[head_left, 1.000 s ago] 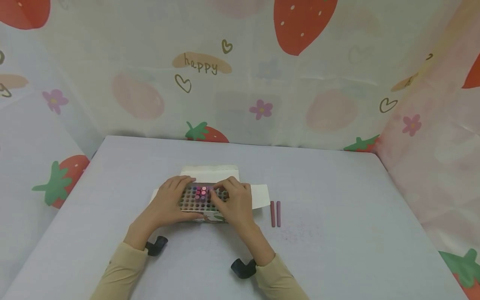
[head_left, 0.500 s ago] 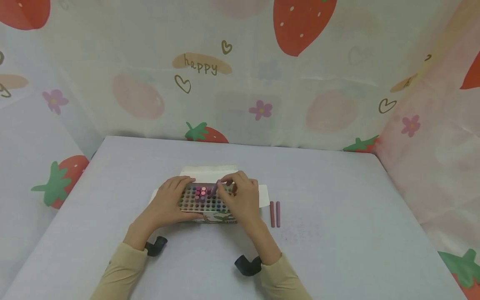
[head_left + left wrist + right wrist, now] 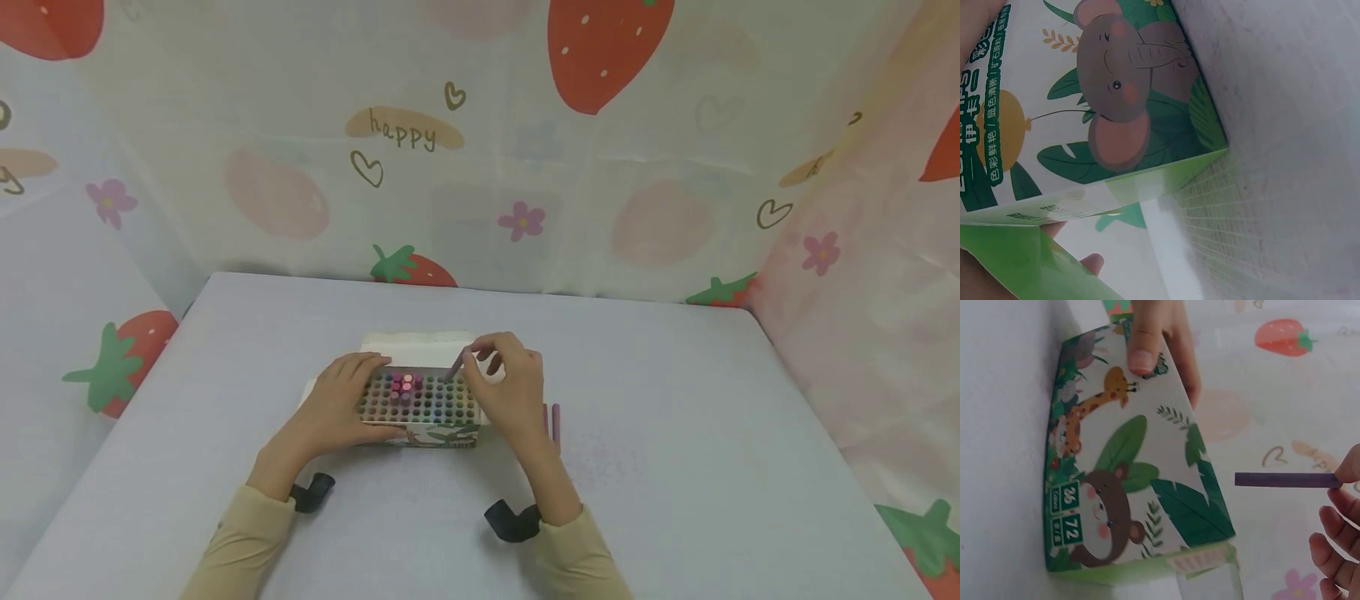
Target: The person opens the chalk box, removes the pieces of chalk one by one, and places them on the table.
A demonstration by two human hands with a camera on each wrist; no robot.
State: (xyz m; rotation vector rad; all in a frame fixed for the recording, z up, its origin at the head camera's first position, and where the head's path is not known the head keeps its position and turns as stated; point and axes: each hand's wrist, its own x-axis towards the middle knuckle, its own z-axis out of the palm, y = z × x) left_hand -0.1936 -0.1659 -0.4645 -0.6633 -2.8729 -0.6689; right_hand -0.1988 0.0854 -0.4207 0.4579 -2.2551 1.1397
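A patterned cardboard chalk box [image 3: 446,436] lies with its top open, showing a grid of round holes with several pink and purple chalks [image 3: 406,386] standing out of it. My left hand [image 3: 341,408] grips the box's left end, thumb on the front and fingers over the far edge. Between thumb and index finger, my right hand [image 3: 512,387] pinches a purple chalk stick [image 3: 1285,480] by one end. In the head view the stick slants down over the back right of the grid; in the right wrist view its free end stands apart from the box.
The box's white back flap [image 3: 416,346] is folded out behind it. Right of the box, a mauve chalk [image 3: 556,429] lies on the white table [image 3: 697,433] beside a reddish one [image 3: 546,414] partly hidden by my wrist. A printed cloth [image 3: 480,200] hangs behind the table.
My right hand has drawn the purple chalk up out of the grid and moved right with it, now covering the right flap. My left hand has stayed on the box.
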